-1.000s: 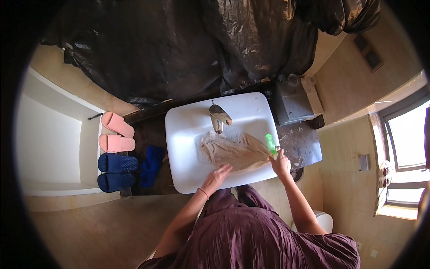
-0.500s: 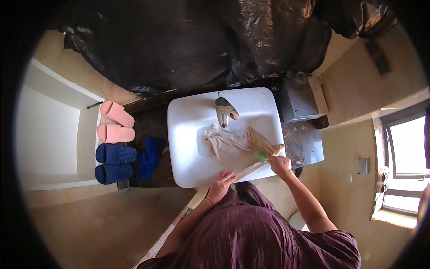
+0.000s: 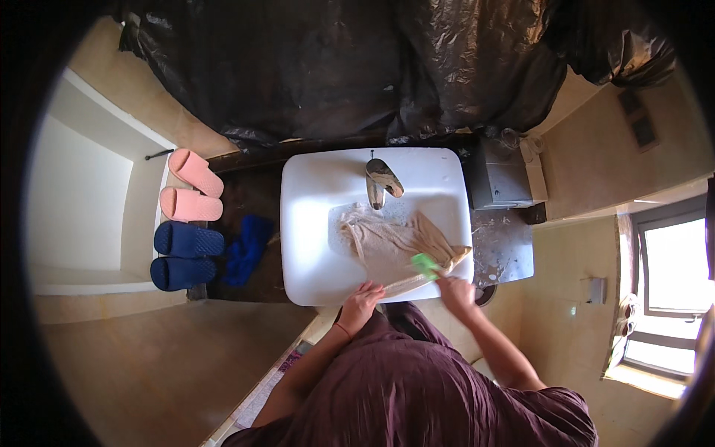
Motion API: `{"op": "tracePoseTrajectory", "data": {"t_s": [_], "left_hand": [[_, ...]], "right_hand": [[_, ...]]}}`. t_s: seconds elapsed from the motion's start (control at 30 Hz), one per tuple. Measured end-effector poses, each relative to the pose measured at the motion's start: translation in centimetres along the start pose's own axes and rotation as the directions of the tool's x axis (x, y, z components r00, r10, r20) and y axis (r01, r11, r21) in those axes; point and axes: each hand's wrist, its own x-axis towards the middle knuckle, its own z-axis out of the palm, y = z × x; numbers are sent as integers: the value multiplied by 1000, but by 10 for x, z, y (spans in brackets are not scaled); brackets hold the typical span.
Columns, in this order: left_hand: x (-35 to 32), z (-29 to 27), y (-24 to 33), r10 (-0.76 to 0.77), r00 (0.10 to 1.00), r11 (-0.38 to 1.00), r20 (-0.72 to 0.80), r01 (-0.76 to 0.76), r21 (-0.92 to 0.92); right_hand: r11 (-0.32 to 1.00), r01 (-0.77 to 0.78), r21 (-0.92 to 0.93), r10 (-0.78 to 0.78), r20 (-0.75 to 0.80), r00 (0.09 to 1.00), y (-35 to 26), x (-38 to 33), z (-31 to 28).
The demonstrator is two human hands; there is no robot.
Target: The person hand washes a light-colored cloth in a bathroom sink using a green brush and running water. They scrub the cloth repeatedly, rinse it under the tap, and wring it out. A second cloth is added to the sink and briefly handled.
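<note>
The left hand (image 3: 363,300) rests on the near rim of the white basin (image 3: 309,223), fingers curled down onto a strip of the beige cloth (image 3: 387,242) that trails over the edge; whether it pinches the strip or only presses it I cannot tell. The right hand (image 3: 456,290) is closed around the handle of a green brush (image 3: 426,264), whose head lies on the cloth just ahead of and to the left of that hand; the cloth spreads wet and crumpled in the bowl beyond both hands, reaching up to the chrome tap (image 3: 381,179) at the far side. Right of the right hand lies a wet, speckled stretch of bench (image 3: 503,249), with a grey box (image 3: 499,175) beyond it. Well to the left of the left hand stand pink slippers (image 3: 192,186) and blue slippers (image 3: 182,255); a blue rag (image 3: 246,240) lies between them and the basin; black plastic sheeting (image 3: 357,67) hangs behind.
</note>
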Motion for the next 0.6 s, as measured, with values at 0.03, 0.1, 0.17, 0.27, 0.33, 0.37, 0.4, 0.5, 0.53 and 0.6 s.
{"op": "tracePoseTrajectory", "data": {"t_s": [0.03, 0.1, 0.17, 0.27, 0.33, 0.37, 0.4, 0.5, 0.53, 0.6], "left_hand": [[-2, 2, 0, -6, 1000, 1000, -3, 6, 8], [-1, -2, -1, 0, 1000, 1000, 29, 0, 14], [1, -4, 0, -2, 1000, 1000, 21, 2, 10], [1, -5, 4, 25, 999, 999, 22, -25, -20], [7, -1, 4, 97, 993, 994, 70, -93, -54], [8, 0, 8, 128, 988, 990, 88, -121, -79], [9, 2, 13, 159, 982, 984, 106, -148, -103], [-6, 8, 6, 113, 988, 988, 107, -99, -122], [-9, 10, 3, 85, 992, 990, 97, -72, -124], [7, -6, 6, 61, 990, 987, 125, -41, -157]], "right_hand": [[995, 96, -12, -96, 13, 995, -24, -9, -2], [984, 168, 52, -169, 26, 985, -38, -16, 2], [976, 133, 173, -139, 29, 990, -12, -12, 13], [992, -92, 92, 91, 8, 996, 47, 11, 6], [997, -12, 70, 16, -69, 997, 41, 22, 15], [998, 33, 58, -27, -101, 995, 30, 25, 13], [990, 103, 94, -90, -126, 988, 7, 26, 15], [951, 244, 187, -246, -15, 969, -43, 23, -5], [950, 230, 213, -237, 9, 971, -39, 30, 1], [979, 68, 194, -87, 91, 992, -10, 53, 32]]}}
